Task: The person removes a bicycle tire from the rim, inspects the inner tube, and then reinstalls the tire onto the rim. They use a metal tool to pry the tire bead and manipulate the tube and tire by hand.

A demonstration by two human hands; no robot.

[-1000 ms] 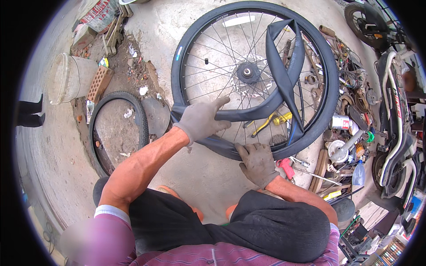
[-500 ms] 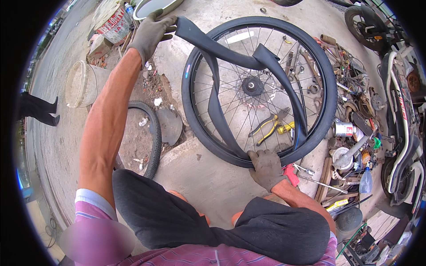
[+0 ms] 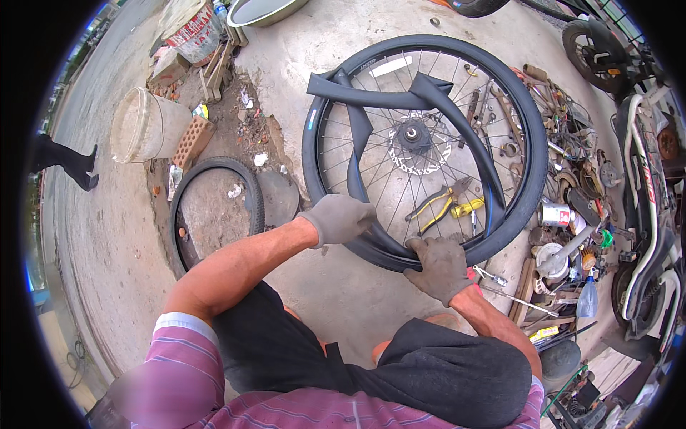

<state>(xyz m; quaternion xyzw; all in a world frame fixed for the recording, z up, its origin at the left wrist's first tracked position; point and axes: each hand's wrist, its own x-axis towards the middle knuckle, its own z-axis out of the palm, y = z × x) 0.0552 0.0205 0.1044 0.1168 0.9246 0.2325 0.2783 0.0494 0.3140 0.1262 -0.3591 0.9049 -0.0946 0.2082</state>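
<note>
A bicycle wheel with a black tire [image 3: 532, 143] lies flat on the ground before me. A flat black inner tube [image 3: 371, 94] loops over its spokes and tucks in at the near rim. My left hand [image 3: 339, 219], in a grey glove, closes on the tube at the near left of the rim; its fingertips are partly hidden. Gripping the near edge of the tire is my right hand [image 3: 439, 266], gloved too, its thumb toward the spokes. Yellow-and-black pliers [image 3: 434, 204] and a yellow-handled tool [image 3: 468, 207] show through the spokes.
Tools and metal parts [image 3: 554, 136] are heaped at the right beside a parked motorbike [image 3: 632, 214]. A smaller loose tire [image 3: 256, 193], a whitish bucket [image 3: 136, 125] and a perforated brick [image 3: 193, 141] lie at left. A metal basin [image 3: 264, 16] stands far off. Someone's dark-clothed legs [image 3: 68, 161] appear far left.
My left hand has let go of the tube's raised far end and come down to the near rim. That end has dropped onto the wheel's far left. My right hand stays at the tire.
</note>
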